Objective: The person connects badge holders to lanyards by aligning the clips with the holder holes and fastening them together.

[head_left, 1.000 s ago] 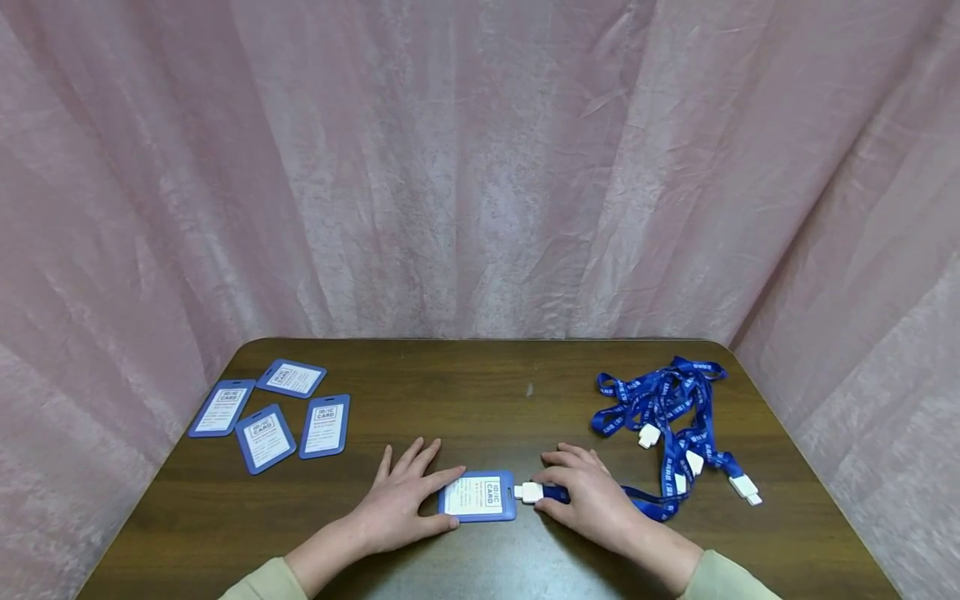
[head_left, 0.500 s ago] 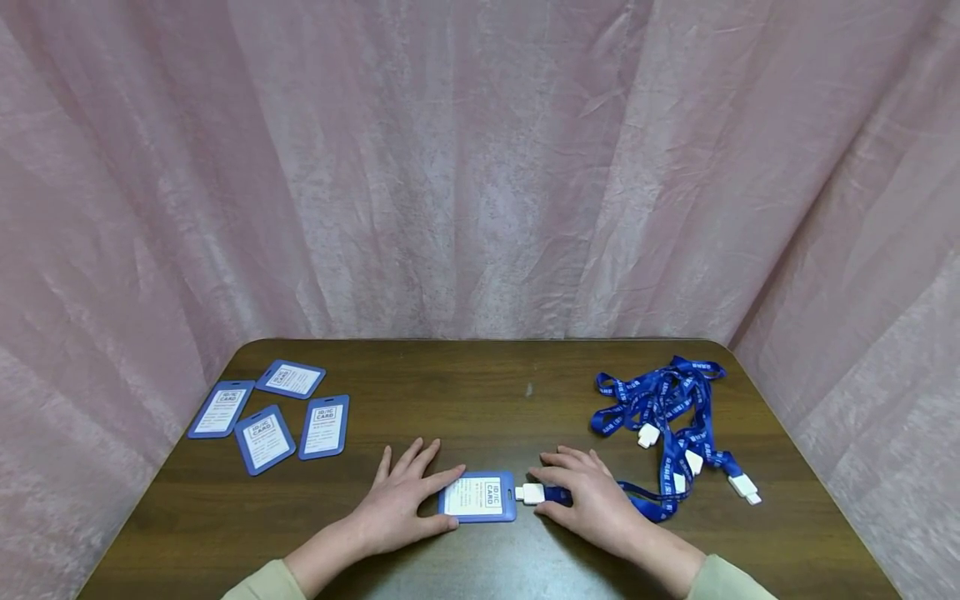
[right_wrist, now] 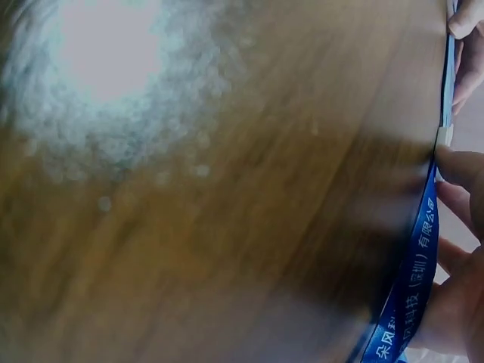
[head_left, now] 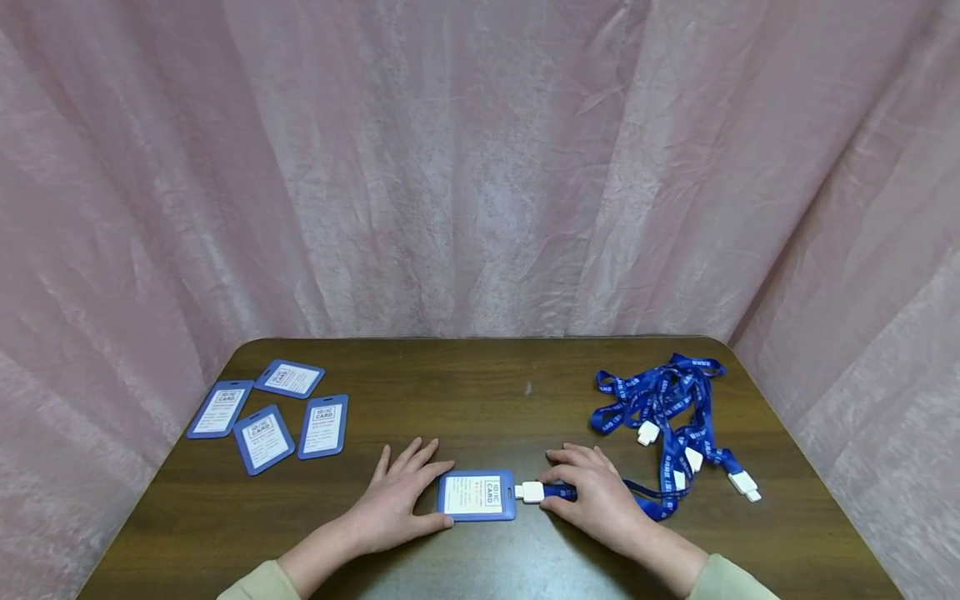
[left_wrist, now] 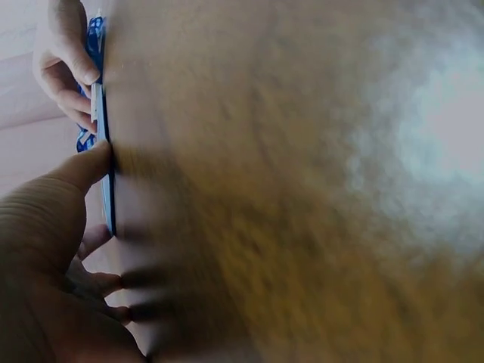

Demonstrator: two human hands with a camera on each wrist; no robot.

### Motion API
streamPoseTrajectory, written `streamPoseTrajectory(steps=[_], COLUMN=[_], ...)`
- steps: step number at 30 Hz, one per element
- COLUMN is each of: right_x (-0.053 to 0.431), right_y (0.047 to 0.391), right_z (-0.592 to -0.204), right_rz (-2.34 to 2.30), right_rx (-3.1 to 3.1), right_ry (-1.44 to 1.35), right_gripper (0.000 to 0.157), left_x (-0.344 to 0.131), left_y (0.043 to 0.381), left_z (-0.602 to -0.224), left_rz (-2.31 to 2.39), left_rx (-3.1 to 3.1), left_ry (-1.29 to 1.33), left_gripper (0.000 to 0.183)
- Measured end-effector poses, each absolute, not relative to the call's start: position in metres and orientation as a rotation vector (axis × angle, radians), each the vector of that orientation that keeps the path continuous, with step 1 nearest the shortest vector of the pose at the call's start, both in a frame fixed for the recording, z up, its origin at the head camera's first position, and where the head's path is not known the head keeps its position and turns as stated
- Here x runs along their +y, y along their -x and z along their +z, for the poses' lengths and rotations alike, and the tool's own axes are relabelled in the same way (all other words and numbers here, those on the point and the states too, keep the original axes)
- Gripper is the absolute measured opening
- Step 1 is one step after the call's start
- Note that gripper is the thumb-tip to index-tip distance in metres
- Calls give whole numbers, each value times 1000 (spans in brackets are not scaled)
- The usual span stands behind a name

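Note:
A blue badge holder (head_left: 477,496) with a white card lies flat on the table, its slotted end to the right. At that end sits the white plastic clip (head_left: 532,492) of a blue lanyard (head_left: 560,492). My left hand (head_left: 393,506) is at the holder's left end, fingers spread, thumb by the near corner and index finger just off the far corner. My right hand (head_left: 596,502) is over the lanyard strap, thumb and index finger on either side of it just behind the clip. The left wrist view shows the holder (left_wrist: 108,181) edge-on; the palm hides some strap.
Several more badge holders (head_left: 322,427) lie at the table's left side. A tangled heap of blue lanyards (head_left: 675,400) with white clips (head_left: 744,486) lies at the right. A pink curtain (head_left: 480,167) hangs behind the wooden table (head_left: 465,400).
My left index finger has slid off the badge holder, baring its far left corner. My right fingertips have shifted slightly right, back from the clip. Holder and clip stay almost in place.

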State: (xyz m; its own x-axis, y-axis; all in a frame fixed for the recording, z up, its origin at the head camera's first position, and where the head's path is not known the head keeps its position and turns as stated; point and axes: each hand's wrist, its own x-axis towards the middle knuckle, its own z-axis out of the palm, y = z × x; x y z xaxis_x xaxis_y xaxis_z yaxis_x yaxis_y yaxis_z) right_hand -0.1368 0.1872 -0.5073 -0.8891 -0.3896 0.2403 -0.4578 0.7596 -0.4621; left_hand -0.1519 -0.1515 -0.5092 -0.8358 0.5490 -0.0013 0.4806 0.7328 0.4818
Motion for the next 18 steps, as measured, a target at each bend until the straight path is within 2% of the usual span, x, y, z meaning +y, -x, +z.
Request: streamPoseTrajectory(steps=[7,18], right_x=[187,186], right_y=[137,136], right_z=[-505,-510], right_rz=[820,812], right_rx=[-2802,-2811], right_ry=[-692,-715], right_gripper=[19,22], left_x=[-151,-151], left_y=[152,151], left_z=[-507,-511], left_rz=[710,753], left_rx=[2796,2809], left_ry=[-853,-851], left_gripper=[71,68])
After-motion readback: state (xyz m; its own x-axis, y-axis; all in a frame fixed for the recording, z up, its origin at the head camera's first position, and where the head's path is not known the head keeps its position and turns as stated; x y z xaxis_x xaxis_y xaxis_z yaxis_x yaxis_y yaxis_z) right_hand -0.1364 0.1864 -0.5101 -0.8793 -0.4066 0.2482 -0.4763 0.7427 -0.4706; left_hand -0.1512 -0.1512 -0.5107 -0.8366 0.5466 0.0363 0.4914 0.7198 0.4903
